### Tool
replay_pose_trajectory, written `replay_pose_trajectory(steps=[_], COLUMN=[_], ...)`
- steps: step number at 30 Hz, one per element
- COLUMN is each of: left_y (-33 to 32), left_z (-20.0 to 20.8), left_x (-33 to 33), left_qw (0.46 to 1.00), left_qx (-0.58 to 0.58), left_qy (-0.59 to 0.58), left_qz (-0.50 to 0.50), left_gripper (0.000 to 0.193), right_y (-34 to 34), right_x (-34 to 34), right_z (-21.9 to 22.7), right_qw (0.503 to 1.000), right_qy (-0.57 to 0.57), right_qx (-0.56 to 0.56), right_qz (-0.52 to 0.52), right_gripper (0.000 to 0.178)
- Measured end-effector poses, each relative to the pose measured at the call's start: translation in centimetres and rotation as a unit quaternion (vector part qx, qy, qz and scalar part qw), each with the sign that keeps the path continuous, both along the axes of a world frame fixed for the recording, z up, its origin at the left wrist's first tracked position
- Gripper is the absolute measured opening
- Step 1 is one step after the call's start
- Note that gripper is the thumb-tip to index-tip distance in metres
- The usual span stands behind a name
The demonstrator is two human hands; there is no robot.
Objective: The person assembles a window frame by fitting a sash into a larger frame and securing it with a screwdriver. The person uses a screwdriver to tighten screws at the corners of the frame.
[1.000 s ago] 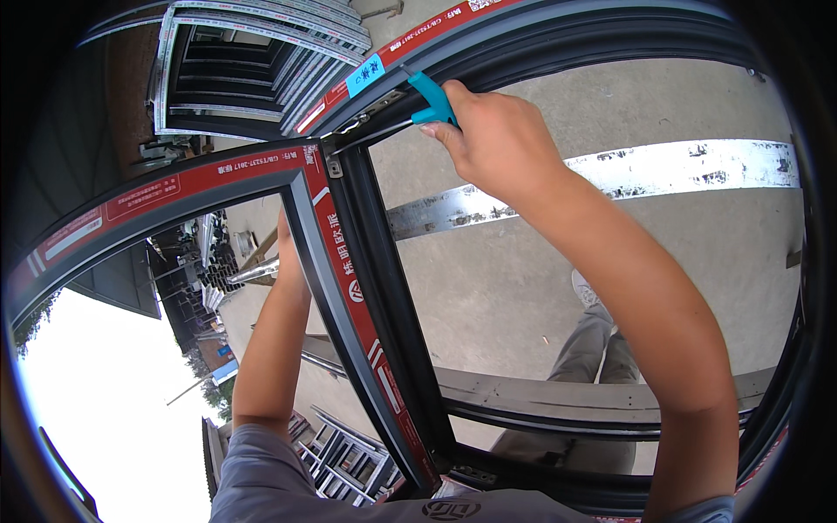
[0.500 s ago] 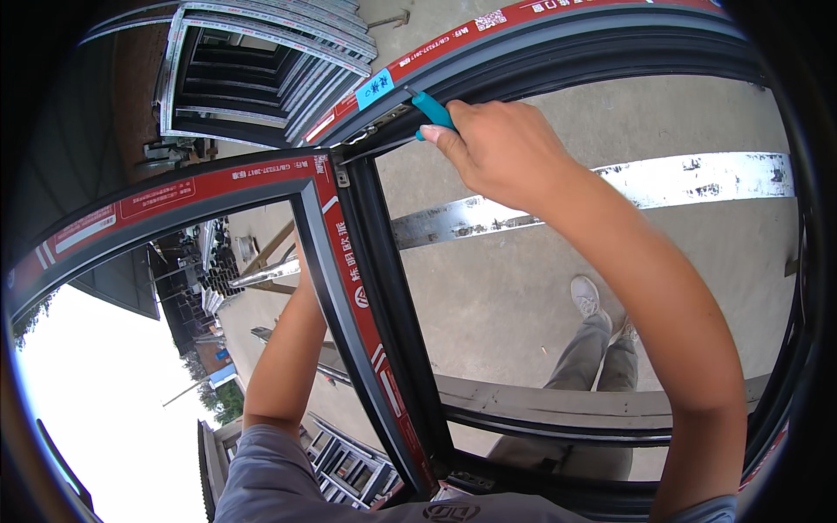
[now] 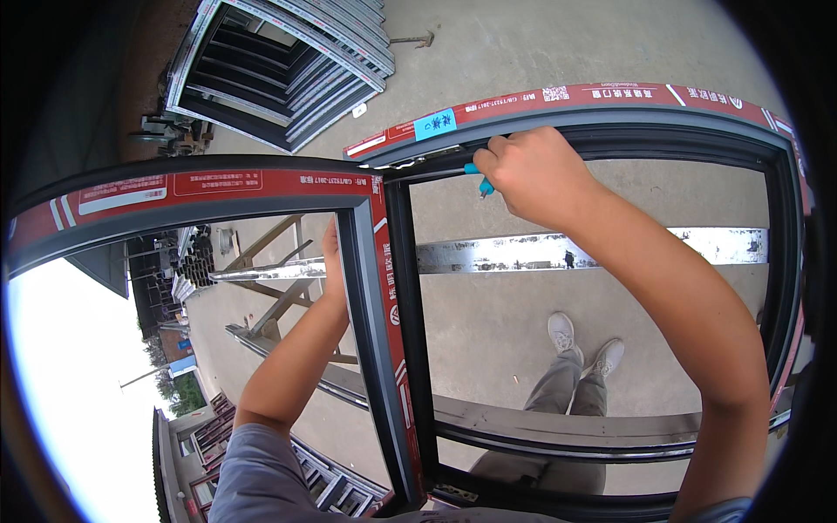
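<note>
Hands: right [image 3: 542, 174] clasps a teal-handled tool [image 3: 486, 186], left [image 3: 333, 257] has an indiscernible grip behind the sash [image 3: 390, 261].

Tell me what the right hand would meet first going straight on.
The right hand points leftward along its teal-handled tool; beyond that, likely the red-taped sash corner, though depth is unclear and the black frame rail may come sooner.

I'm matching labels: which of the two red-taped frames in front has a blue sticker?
The right frame: its blue sticker sits on the far edge, near the left end. The left frame shows none.
</note>
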State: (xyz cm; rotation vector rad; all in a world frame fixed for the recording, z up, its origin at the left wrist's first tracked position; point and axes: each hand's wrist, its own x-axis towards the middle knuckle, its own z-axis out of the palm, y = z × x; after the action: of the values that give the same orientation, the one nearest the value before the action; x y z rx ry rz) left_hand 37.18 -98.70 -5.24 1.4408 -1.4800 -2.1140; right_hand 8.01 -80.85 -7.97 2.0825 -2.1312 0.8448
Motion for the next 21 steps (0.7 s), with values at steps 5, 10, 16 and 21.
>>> replay_pose_trajectory(steps=[5, 10, 16, 21], left_y=[0.2, 0.3, -0.2, 0.2], left_z=[0.2, 0.2, -0.2, 0.3], left_x=[-0.2, -0.1, 0.2, -0.5], left_qw=[0.994, 0.998, 0.995, 0.996], left_qx=[0.098, 0.060, 0.083, 0.065], left_qy=[0.042, 0.022, 0.053, 0.059], left_qz=[0.032, 0.013, 0.019, -0.027], left_gripper=[0.071, 0.073, 0.068, 0.072], right_y=[0.0, -0.2, 0.7, 0.6], right_x=[0.4, 1.9, 1.3, 4.0], right_z=[-1.4, -0.4, 2.2, 3.2], right_qw=[0.997, 0.967, 0.737, 0.546], right_qy=[-0.008, -0.229, -0.642, -0.821], right_qx=[-0.059, 0.067, 0.202, 0.117], right_qz=[-0.039, -0.093, -0.053, -0.122], right_gripper=[0.008, 0.025, 0.063, 0.053])
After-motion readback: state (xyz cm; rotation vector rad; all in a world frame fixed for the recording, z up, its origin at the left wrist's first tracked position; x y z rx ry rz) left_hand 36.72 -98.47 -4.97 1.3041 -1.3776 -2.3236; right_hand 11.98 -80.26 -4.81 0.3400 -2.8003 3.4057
